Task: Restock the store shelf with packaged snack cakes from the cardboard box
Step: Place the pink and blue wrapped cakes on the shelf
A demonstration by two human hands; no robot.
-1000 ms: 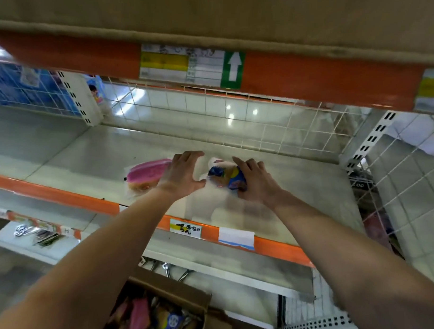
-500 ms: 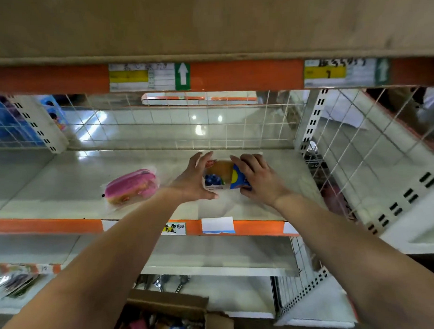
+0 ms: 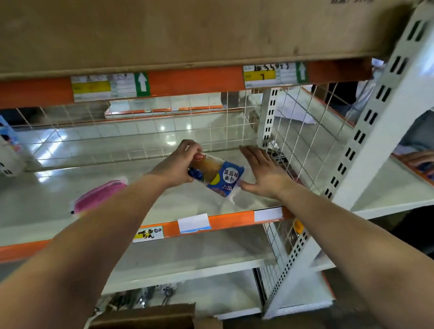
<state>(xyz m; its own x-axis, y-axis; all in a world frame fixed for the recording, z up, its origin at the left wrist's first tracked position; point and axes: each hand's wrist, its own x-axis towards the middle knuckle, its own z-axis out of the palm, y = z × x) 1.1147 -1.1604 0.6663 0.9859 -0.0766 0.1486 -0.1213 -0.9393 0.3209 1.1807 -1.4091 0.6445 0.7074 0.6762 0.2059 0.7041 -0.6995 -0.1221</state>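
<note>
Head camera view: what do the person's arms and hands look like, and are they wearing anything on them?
Both arms are bare from the bottom edge of the view to the wrist. No sleeve shows on the left forearm or the right forearm. The left hand and right hand wear no gloves, and no watch, ring or bracelet is visible.

One pink snack pack (image 3: 101, 195) on pale shelf (image 3: 40, 210)
</note>
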